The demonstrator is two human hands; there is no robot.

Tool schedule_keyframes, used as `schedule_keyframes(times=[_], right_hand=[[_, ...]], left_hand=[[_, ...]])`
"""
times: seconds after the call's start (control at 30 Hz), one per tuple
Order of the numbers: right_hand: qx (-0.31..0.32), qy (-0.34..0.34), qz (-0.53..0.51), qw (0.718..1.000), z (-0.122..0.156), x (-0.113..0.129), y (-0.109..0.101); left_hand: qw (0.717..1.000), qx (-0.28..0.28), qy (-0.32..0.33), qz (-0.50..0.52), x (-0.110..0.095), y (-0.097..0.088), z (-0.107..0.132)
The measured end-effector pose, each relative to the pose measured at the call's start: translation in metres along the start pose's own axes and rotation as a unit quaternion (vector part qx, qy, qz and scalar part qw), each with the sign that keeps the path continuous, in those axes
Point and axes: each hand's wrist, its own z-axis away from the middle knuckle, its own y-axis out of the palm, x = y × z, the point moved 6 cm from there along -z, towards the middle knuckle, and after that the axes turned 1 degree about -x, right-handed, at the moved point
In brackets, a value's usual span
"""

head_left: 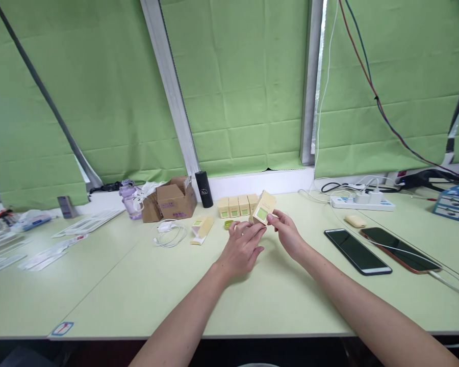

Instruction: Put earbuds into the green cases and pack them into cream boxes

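Above the table, a small pale-yellow cardboard box [264,206] with a green square on its face is tilted between my hands. My right hand [287,235] pinches its lower right corner between thumb and fingers. The fingers of my left hand [243,248] curl against the box's lower end; their tips are partly hidden. Just beyond my left fingers lies a small green round object [228,224]. A matching box [202,227] with an open flap lies to the left. Behind my hands stands a row of several similar boxes [234,205].
A brown carton [176,199], a black cylinder [204,189], a purple bottle [130,201] and a coiled white charger cable [171,233] sit at the back left. On the right are a black phone [357,251], another phone [400,250], an earbud case [355,221] and a power strip [363,203].
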Motion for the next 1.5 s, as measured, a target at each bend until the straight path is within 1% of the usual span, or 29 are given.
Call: schedule_keyframes(times=[0.07,0.17,0.23,0.3,0.4,0.5,0.67,0.73,0.83,0.9,1.0,1.13,1.33,1.5], right_hand=[[0.008,-0.002,-0.023,1.000,0.002,0.001,0.001],[0.021,-0.009,-0.060,0.998,0.004,0.001,0.002],[0.026,-0.027,-0.062,0.997,0.004,0.001,0.001],[0.026,-0.059,-0.028,0.998,0.005,0.002,0.001],[0.022,-0.123,0.048,0.991,0.008,0.006,0.003],[0.028,-0.169,0.102,0.980,0.015,0.012,0.009],[0.060,-0.219,0.170,0.959,0.028,0.019,0.017],[0.081,-0.242,0.201,0.946,0.032,0.021,0.019],[0.103,-0.301,0.232,0.919,0.039,0.028,0.022],[0.105,-0.335,0.241,0.905,0.042,0.031,0.023],[0.099,-0.357,0.242,0.897,0.044,0.033,0.023],[0.074,-0.362,0.259,0.892,0.042,0.031,0.022],[0.025,-0.318,0.317,0.893,0.031,0.016,0.012],[0.012,-0.293,0.334,0.896,0.027,0.008,0.010]], left_hand=[[0.999,-0.039,0.023,0.003,-0.002,-0.004,0.000],[0.990,-0.131,0.056,0.009,-0.005,-0.013,0.003],[0.981,-0.185,0.053,0.015,-0.004,-0.017,0.005],[0.974,-0.225,0.022,0.026,0.002,-0.019,0.006],[0.961,-0.265,-0.058,0.051,0.017,-0.019,0.008],[0.954,-0.265,-0.111,0.082,0.031,-0.014,0.009],[0.953,-0.232,-0.145,0.131,0.042,-0.008,0.008],[0.952,-0.229,-0.146,0.141,0.042,-0.007,0.009],[0.956,-0.227,-0.128,0.134,0.041,-0.007,0.009],[0.960,-0.226,-0.109,0.125,0.038,-0.006,0.009],[0.962,-0.230,-0.096,0.109,0.037,-0.007,0.010],[0.962,-0.243,-0.095,0.085,0.037,-0.010,0.011],[0.954,-0.278,-0.085,0.073,0.038,-0.015,0.013],[0.957,-0.277,-0.060,0.057,0.036,-0.015,0.014]])
